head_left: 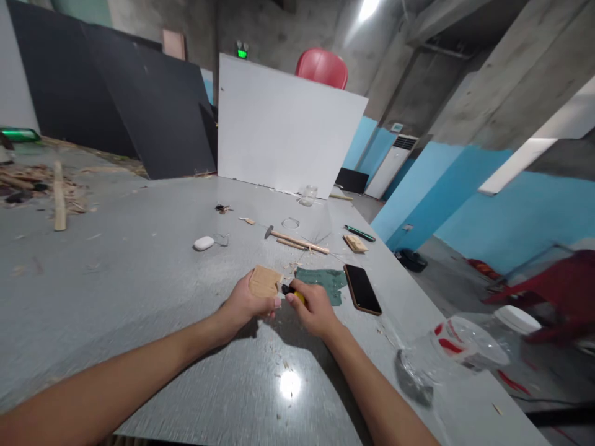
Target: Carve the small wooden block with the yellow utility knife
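Note:
My left hand [248, 305] is closed on a small, flat, light-brown wooden block [265, 282], with the thumb along its near edge. The block's right edge has a small notch. In my right hand [316, 308] is a yellow and black utility knife [299, 295], fingers wrapped round its handle. The knife's tip points left at the notched edge; whether it touches the wood I cannot tell. Just behind my right hand lies a torn piece of green sandpaper [328, 282]. A dark-screened phone [362, 288] rests beside it on the right.
Beyond my hands lie a hammer [297, 240], a thin wooden stick [292, 245], a white oval case [203, 243], a green pen-like tool [359, 233] and small wood pieces [356, 243]. A clear plastic bottle [446, 353] stands near the right edge. A white panel [286, 127] rises behind.

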The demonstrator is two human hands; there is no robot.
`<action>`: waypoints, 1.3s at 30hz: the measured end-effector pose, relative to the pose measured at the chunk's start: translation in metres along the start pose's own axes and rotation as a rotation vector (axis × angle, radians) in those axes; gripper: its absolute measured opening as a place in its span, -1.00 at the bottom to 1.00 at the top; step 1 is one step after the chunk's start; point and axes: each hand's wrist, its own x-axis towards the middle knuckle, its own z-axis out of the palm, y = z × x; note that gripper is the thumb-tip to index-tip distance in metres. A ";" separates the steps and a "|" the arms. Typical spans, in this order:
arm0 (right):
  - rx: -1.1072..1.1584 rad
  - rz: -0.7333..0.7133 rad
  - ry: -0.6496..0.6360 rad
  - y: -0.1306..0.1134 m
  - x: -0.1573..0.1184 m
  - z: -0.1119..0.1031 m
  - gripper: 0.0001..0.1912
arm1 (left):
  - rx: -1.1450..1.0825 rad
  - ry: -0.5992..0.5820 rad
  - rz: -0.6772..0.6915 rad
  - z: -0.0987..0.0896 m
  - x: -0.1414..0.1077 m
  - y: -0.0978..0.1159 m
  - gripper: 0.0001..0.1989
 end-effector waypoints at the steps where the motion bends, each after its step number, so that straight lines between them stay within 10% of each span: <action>1: -0.034 0.004 0.022 -0.001 0.000 0.000 -0.53 | -0.013 -0.007 -0.020 0.000 0.000 0.002 -0.44; 7: -0.123 0.122 0.166 -0.004 0.006 0.006 -0.55 | -0.028 -0.083 -0.031 0.002 -0.008 0.018 -0.49; 14: -0.033 0.511 0.614 0.048 0.006 -0.027 -0.47 | 0.251 -0.634 -0.198 0.028 -0.048 0.012 -0.53; 20: -0.065 0.396 0.353 0.029 0.009 -0.009 -0.48 | 0.093 -0.226 -0.065 0.008 -0.018 0.002 -0.57; 24: -0.252 0.620 0.310 0.037 0.011 -0.024 -0.47 | 0.087 0.062 0.023 -0.006 -0.002 0.012 -0.56; 33: -0.252 0.838 0.410 0.074 -0.005 -0.066 -0.48 | 0.050 -0.019 -0.018 0.005 -0.006 -0.002 -0.50; 39: 0.009 0.357 0.436 0.018 0.005 -0.026 -0.43 | 0.037 -0.010 0.029 -0.002 -0.002 0.001 -0.50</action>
